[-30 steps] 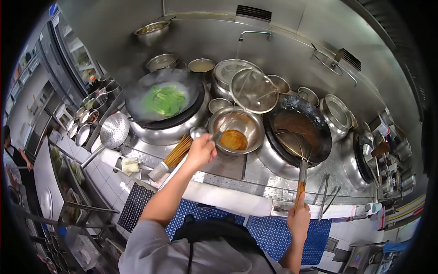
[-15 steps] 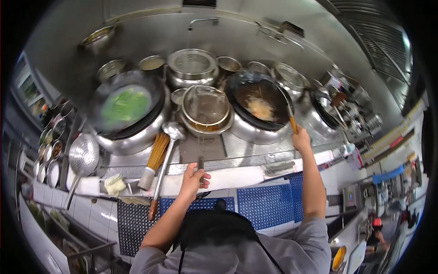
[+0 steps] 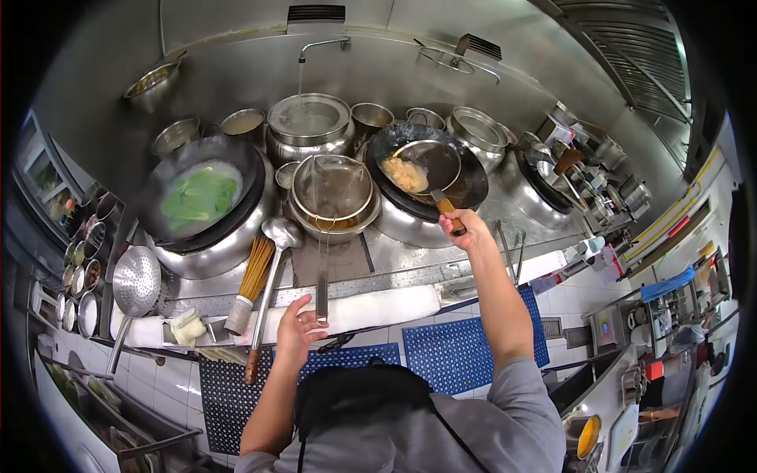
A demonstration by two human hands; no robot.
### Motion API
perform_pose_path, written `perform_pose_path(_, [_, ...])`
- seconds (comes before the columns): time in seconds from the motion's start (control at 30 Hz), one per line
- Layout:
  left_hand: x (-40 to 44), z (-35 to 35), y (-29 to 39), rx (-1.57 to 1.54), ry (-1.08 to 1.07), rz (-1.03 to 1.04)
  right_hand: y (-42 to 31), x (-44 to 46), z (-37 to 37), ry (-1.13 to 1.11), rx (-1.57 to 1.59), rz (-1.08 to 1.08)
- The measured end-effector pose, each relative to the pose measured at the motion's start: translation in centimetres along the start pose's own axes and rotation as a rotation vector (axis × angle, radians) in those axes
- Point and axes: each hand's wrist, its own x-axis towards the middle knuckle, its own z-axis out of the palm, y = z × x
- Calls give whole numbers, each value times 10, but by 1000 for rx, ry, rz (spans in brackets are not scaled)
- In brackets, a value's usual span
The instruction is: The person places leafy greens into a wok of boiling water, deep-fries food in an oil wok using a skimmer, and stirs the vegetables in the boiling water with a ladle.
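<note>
My right hand grips the wooden handle of a wire skimmer. Pale golden food lies at the left side of its mesh, above the dark wok. Beside the metal handle of a round strainer, my left hand is open, its fingers spread. That strainer rests over a steel bowl holding something brown. Left of the bowl are a steel ladle and a bamboo brush.
Green vegetables sit in a steaming wok at the left. A perforated skimmer leans at the front left. Water runs from a tap into a lidded pot. Tongs lie at the right.
The skimmer has lifted the food up from the wok's oil and moved left. My left hand has dropped lower and let go of the strainer's handle. The whole view has shifted.
</note>
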Motion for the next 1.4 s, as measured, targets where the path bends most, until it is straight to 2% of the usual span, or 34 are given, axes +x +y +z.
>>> perform_pose_path(0.07, [-5, -7, 2, 11, 39, 16, 6, 0, -7, 11, -31, -16])
perform_pose_path(0.17, [-10, -16, 0, -22, 131, 37, 18, -44, -5, -5, -308, -241])
perform_pose_path(0.3, [-17, -7, -2, -24, 173, 62, 26, -71, -8, 76, -499, -407])
perform_pose_path(0.7, [-14, 14, 4, 54, 156, 142, 11, 0, 2, 386, -1186, -916])
perform_pose_path(0.83, [-8, 8, 7, 55, 156, 133, 13, 6, 15, 377, -1218, -841])
perform_pose_path(0.97, [-5, 4, 11, 58, 151, 141, 34, -5, -11, 278, -1228, -763])
perform_pose_path(1.0, [-7, 2, 14, 62, 163, 139, 42, -6, -31, 300, -1375, -849])
perform_pose_path(1.07, [-10, -3, 18, 64, 185, 140, 54, -44, -42, 241, -1264, -766])
perform_pose_path(1.17, [-6, -14, 15, 79, 249, 147, 55, -75, -37, 296, -1059, -487])
perform_pose_path(1.2, [-6, -16, 15, 71, 242, 155, 53, -64, -41, 266, -983, -535])
perform_pose_path(1.3, [-4, -9, 21, 68, 180, 166, 41, -19, -29, 326, -1218, -686])
perform_pose_path(1.4, [3, -2, 25, 109, 148, 168, 13, -4, -2, 360, -1069, -572])
